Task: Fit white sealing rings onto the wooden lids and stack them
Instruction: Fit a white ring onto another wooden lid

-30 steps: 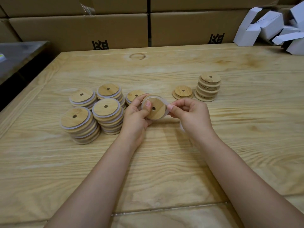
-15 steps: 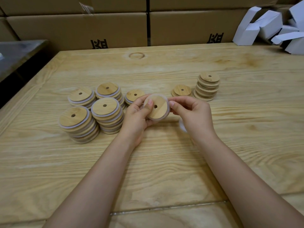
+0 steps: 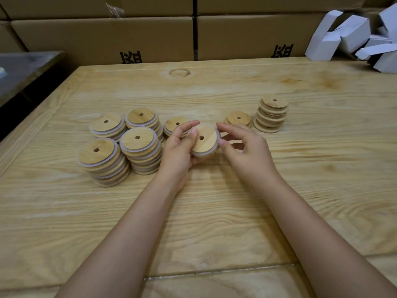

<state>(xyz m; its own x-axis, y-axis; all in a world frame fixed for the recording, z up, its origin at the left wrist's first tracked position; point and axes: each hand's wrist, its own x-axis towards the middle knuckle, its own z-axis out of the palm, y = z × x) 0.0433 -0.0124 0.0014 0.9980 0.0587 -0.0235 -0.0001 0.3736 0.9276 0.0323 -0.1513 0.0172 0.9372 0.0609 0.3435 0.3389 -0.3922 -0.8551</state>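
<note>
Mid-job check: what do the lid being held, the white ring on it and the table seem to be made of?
Held lid: wood, possibly bamboo, with a smooth matt finish; fine straight grain shows.
Sealing ring: soft and translucent white, probably silicone or rubber; it hugs the lid's rim.
Table: pale wood, not glossy; broad wavy grain runs across it.

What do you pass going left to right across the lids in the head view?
Near-left stack of white-ringed round wooden lids → second near ringed stack → short lid stack → held ringed wooden lid → low pile of bare wooden lids → tall bare-lid stack. The two rear-left stacks overlap these, so skipped.
</note>
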